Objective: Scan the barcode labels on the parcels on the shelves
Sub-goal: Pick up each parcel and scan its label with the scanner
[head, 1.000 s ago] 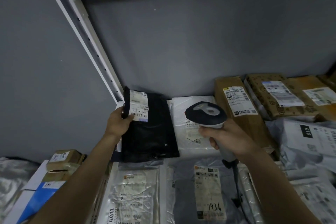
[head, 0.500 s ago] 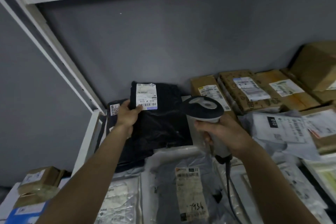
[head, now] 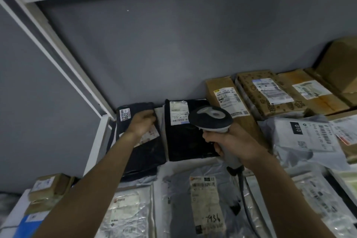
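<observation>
Right hand grips scanner by its handle, head tipped forward and down toward black parcel, likely so its label sits in the beam. Cable hangs from the handle over the front parcels. Left hand reaches further in, fingers curled on the top edge of a dark grey parcel in the left corner, probably to turn its partly covered label up for the next read; small sticker reads 3200. Nearest the camera: grey mailer marked 7936, clear bags and a small taped box far left. Behind, cardboard boxes lie labels-up along the back. White mailer at right. All rest on a white metal shelf, grey wall behind, another shelf board above. Dim light.
</observation>
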